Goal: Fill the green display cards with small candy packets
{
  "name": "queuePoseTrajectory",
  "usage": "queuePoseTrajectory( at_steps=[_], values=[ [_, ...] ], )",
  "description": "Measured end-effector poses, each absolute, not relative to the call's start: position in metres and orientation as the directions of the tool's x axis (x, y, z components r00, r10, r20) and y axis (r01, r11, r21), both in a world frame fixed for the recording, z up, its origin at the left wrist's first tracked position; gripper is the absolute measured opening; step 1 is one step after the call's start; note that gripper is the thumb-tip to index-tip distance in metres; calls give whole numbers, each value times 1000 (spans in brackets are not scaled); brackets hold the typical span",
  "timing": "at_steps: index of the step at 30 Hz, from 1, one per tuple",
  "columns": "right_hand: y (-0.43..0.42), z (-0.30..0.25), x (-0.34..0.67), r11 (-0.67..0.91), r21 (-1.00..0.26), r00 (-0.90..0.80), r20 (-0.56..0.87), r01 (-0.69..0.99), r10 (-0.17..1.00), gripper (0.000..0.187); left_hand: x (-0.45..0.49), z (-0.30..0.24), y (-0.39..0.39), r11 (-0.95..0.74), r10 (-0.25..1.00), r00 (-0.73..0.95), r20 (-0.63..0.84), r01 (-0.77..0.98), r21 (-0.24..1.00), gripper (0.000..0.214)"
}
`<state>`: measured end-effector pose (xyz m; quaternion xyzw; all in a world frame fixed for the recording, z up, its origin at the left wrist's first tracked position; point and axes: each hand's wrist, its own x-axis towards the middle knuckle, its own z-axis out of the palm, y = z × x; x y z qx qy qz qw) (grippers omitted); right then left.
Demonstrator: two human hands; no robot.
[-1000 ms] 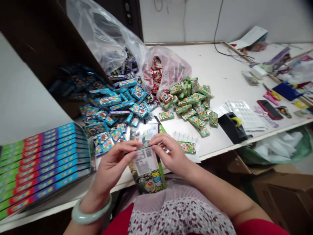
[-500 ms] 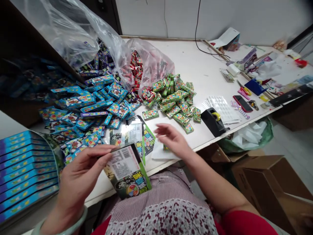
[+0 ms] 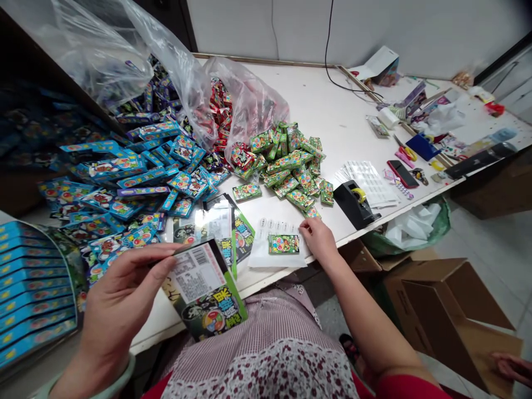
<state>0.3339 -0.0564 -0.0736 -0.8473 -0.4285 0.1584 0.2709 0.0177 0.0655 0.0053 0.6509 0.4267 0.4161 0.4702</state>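
Note:
My left hand (image 3: pixel 120 302) grips a flat green and black box (image 3: pixel 205 293) by its upper left edge, label side up, over the table's front edge. My right hand (image 3: pixel 318 238) rests on the table with its fingers curled onto a white sticker sheet (image 3: pixel 276 256). A small green packet (image 3: pixel 283 244) lies on that sheet just left of my fingers. More flat green boxes (image 3: pixel 222 224) lie on the table behind the held one.
A heap of blue packets (image 3: pixel 137 177) spreads at left, green packets (image 3: pixel 291 166) at centre, plastic bags (image 3: pixel 233 105) behind. Blue boxes (image 3: pixel 29 288) are stacked far left. A black tape dispenser (image 3: pixel 353 202), sticker sheets, a phone (image 3: pixel 401 173) and scissors lie right. Cardboard boxes (image 3: pixel 440 310) stand on the floor.
My right hand let go of the green box and moved right onto the sticker sheet. My left hand kept the box and lowered it left. The view swung right.

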Motion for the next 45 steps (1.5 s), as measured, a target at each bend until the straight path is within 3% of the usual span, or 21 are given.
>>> queuePoseTrajectory(
  at_steps=[9, 12, 15, 18, 23, 32, 38, 45],
  values=[
    [-82, -57, 353, -422, -699, 590, 0, 577, 807, 13, 16, -4, 72, -258, 909, 365, 199, 120, 959, 7],
    [-70, -23, 344, -296, -800, 536, 37, 522, 844, 17, 19, -6, 72, -301, 865, 443, 236, 81, 950, 6],
    [-40, 22, 307, -41, -910, 225, 58, 413, 973, 13, 26, -4, 68, -353, 827, 482, 288, 48, 934, 5],
    [-6, 57, 262, 108, -924, -96, 78, 366, 992, 9, 30, 1, 63, -367, 821, 485, 302, 43, 929, 3],
    [36, 68, 227, 194, -865, -314, 46, 462, 948, 9, 29, 5, 60, -350, 819, 486, 305, 2, 937, 5],
    [55, 61, 221, 183, -798, -347, -35, 574, 937, 8, 27, -2, 63, -329, 825, 467, 318, -59, 942, 7],
    [52, 66, 213, 149, -724, -300, -83, 674, 950, 8, 36, -8, 61, -406, 851, 373, 370, 18, 914, 19],
    [62, 64, 218, 115, -739, -287, -111, 664, 951, 7, 38, -11, 59, -463, 843, 338, 418, 62, 884, 13]
  ],
)
